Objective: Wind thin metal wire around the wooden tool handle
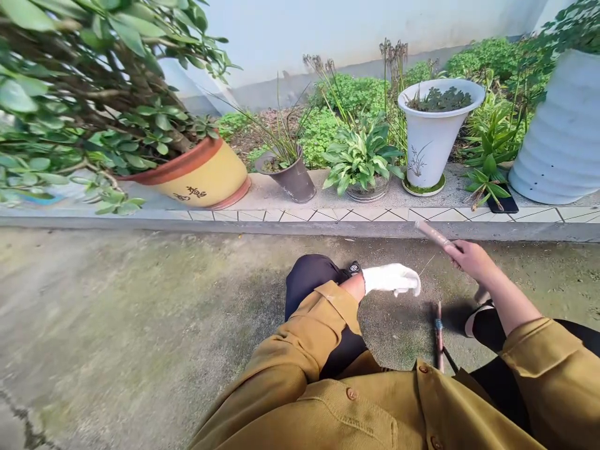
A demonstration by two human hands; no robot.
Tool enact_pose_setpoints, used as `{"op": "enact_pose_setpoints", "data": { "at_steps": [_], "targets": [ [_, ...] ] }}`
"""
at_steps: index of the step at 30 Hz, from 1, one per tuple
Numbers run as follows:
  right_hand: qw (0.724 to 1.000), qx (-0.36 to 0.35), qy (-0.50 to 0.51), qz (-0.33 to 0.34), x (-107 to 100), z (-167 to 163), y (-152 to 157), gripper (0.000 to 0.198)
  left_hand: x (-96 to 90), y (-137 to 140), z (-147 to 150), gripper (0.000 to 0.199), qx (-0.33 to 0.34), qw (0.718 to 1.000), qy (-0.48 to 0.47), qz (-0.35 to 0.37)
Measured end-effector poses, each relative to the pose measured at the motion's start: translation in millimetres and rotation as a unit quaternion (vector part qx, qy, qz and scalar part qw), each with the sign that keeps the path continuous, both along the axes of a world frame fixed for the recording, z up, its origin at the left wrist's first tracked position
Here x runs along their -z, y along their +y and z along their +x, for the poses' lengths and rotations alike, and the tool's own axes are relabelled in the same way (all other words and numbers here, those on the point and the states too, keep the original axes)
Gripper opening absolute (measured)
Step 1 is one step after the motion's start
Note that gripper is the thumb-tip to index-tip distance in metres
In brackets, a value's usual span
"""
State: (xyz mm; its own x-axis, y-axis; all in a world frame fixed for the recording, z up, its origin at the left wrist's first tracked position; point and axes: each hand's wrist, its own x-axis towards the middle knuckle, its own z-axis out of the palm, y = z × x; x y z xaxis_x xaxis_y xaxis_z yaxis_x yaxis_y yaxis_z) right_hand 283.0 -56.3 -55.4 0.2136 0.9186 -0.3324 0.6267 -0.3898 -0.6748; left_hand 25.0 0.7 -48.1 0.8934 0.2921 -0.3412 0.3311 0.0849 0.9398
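While the right hand (469,259) has its grip closed around a pale stick (432,232) above the ground (178,325), the gloved left hand (392,279) curls its fingers beside a thin strand (427,265); whether it pinches that, I cannot tell. The pale stick lies aslant, free end pointing forward and left. A reddish stick (439,350) shows below. Ahead, on a tile-edged ledge (262,195), a yellow pot (206,175) holds a branching succulent (117,94), a grey pot (294,182) thin stalks (285,147), a shallow pot (372,189) a leafy plant (363,153), and a flared white pot (434,147) low foliage (440,100). A ribbed white container (557,137) stands farther right. Behind are bed greenery (360,90) and a pale wall (281,31).
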Motion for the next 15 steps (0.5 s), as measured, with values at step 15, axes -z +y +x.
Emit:
{"op": "enact_pose_setpoints", "data": {
  "at_steps": [15],
  "targets": [
    [0.874, -0.270, 0.396, -0.073, -23, -36, -28, 0.048, -19.7, 12, -23, 0.021, -0.075, 0.997, 0.006, 0.024]
  ]
}}
